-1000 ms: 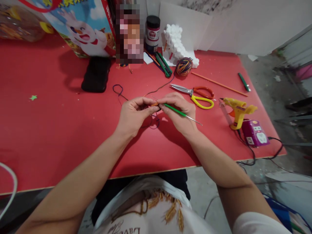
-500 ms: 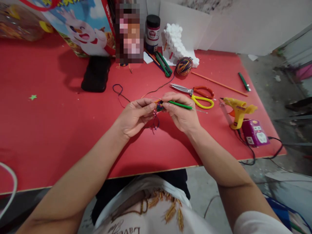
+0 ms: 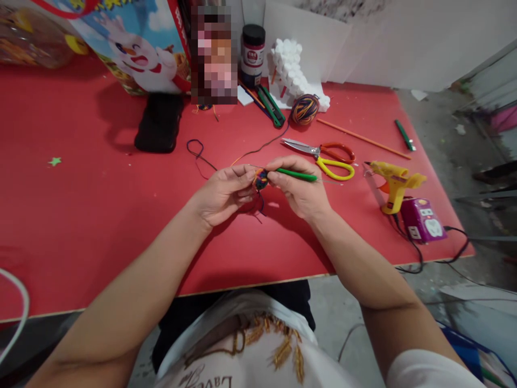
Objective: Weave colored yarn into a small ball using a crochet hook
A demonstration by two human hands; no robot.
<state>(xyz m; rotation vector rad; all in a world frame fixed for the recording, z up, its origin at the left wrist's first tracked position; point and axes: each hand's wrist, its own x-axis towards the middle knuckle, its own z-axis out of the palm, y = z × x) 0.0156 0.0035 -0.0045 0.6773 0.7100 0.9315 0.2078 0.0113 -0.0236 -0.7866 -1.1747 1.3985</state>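
Mid-stitch, apparently: left hand [image 3: 224,195] pinches multicoloured yarn piece [image 3: 262,180], right hand [image 3: 302,188] grips green hook [image 3: 298,174] beside it; next loop likely needs slack strand [image 3: 263,146]

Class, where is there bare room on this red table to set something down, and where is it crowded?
Bare room: between the black phone, green star and left forearm; and, smaller, between the right forearm, scissors and glue gun. Crowded: the back, around the jar, larger green cutter and yarn ball.
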